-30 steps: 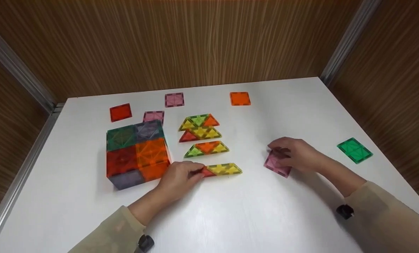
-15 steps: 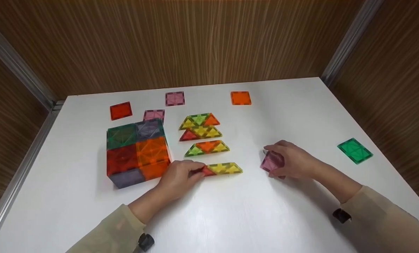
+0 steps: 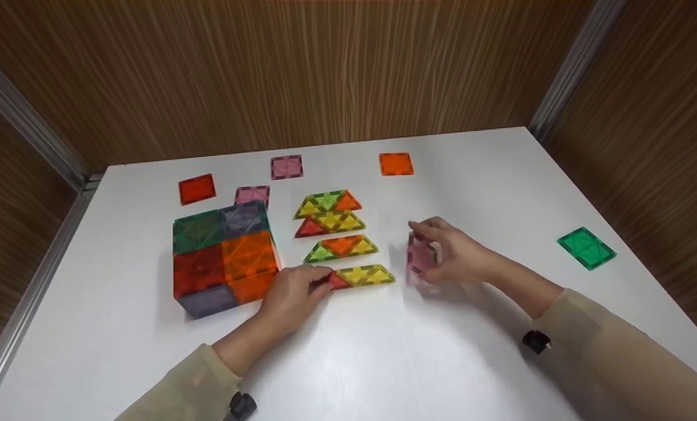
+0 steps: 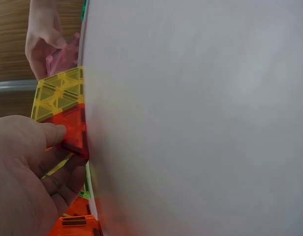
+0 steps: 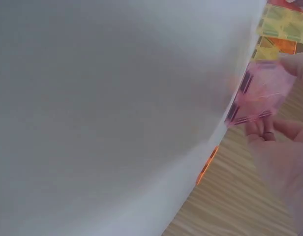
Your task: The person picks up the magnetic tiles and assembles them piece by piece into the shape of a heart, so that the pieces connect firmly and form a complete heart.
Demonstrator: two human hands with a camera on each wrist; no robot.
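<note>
With thumb and fingers, my left hand pinches the red triangle end of a trapezoid strip of magnetic tiles, whose yellow part points right. That strip stands upright on its long edge in the left wrist view. A pink square magnetic tile is held by its edges in my right hand, tilted up just right of the strip's yellow end. In the right wrist view the pink tile overlaps the yellow tiles behind it; whether they touch, I cannot tell.
A block of coloured tiles stands left of my left hand. More trapezoid strips line up behind the held one. Loose squares lie around: red, pink, orange and green. Wood-grain panels border the white table.
My right hand has gripped the pink square, raised it from lying flat and brought it left towards the strip. The left hand keeps its pinch on the red end.
</note>
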